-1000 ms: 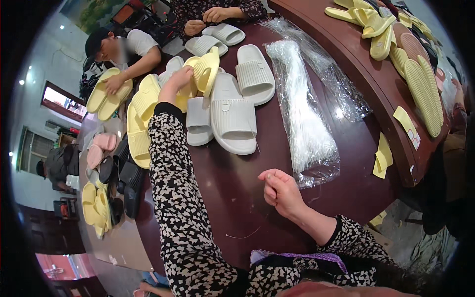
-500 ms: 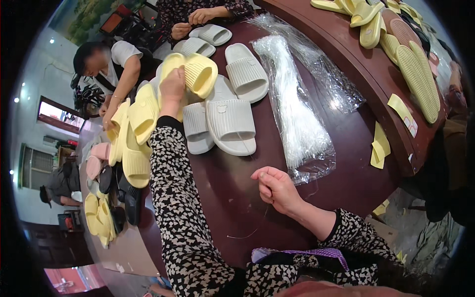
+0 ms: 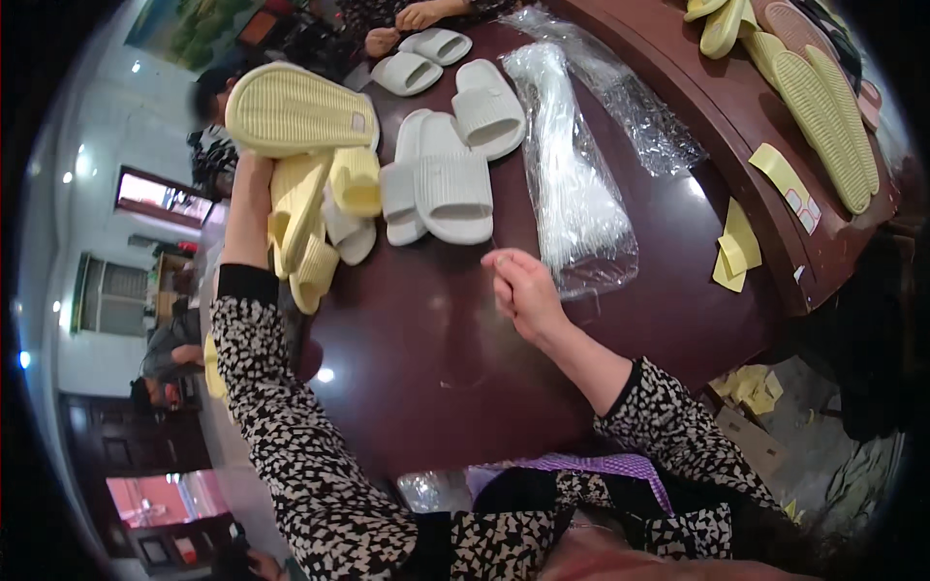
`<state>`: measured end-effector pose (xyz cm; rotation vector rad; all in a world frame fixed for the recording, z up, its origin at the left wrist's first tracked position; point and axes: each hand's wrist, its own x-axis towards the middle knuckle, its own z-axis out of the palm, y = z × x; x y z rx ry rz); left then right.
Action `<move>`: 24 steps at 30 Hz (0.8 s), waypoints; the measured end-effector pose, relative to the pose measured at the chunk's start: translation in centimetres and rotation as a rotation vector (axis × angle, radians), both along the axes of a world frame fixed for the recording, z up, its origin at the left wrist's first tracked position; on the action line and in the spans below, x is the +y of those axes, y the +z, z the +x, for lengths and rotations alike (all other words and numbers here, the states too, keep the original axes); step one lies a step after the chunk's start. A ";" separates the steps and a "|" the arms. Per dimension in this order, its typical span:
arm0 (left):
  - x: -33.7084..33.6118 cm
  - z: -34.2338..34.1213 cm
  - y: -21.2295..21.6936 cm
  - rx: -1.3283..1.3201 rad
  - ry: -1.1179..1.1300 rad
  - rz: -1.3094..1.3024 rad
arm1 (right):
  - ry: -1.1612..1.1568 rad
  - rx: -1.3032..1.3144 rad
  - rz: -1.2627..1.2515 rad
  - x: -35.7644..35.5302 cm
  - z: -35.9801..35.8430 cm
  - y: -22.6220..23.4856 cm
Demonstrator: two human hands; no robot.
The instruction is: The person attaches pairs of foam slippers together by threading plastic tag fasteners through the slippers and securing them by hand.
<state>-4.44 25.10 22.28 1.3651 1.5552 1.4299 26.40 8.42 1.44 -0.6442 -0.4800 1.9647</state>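
At the upper left, a yellow slipper (image 3: 298, 108) is lifted with its ribbed sole in view. My left hand (image 3: 254, 174) grips it from beneath; the fingers are hidden behind the sole. More yellow slippers (image 3: 296, 194) lie close under it. Over the table's middle, my right hand (image 3: 525, 290) is closed in a pinch on a thin thread (image 3: 493, 244). Just beyond those fingertips is a grey slipper (image 3: 453, 198) with a ribbed strap, overlapping other grey slippers.
A plastic bag of clear strands (image 3: 581, 184) lies right of the grey slippers on the dark red table (image 3: 417, 387). Yellow papers (image 3: 738, 250) lie near a raised ledge (image 3: 717, 145), which bears yellow slippers (image 3: 823, 126). Another person's hands (image 3: 412, 24) are at the far edge.
My left hand has moved left and up, lifting a yellow slipper and turning its sole into view. My right hand stays pinched, slightly higher in view. The whole view has shifted.
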 end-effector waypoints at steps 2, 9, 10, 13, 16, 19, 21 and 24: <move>-5.7 0.6 -0.1 -0.056 0.130 -0.103 | 0.024 0.007 0.000 0.1 -0.1 0.0; -24.6 3.3 -0.7 -0.296 0.635 -0.429 | 0.027 -0.018 0.082 0.7 0.1 -0.6; -27.3 2.2 -0.9 -0.291 0.678 -0.428 | 0.039 -0.026 0.090 0.6 -0.3 -0.4; -33.8 -2.2 -3.6 -0.550 0.691 -0.512 | 0.083 -0.039 0.110 0.5 -0.5 -0.1; -36.0 0.5 -5.9 -0.598 0.746 -0.555 | 0.097 -0.064 0.115 1.0 0.1 -0.4; -36.4 1.3 -7.7 -0.668 0.719 -0.567 | 0.113 -0.075 0.147 1.0 -0.1 -0.5; -35.7 1.3 -9.1 -0.770 0.619 -0.538 | 0.114 -0.083 0.164 0.9 0.1 -0.6; -32.2 4.1 -11.5 -0.902 0.535 -0.447 | 0.097 -0.122 0.161 1.0 0.5 -0.7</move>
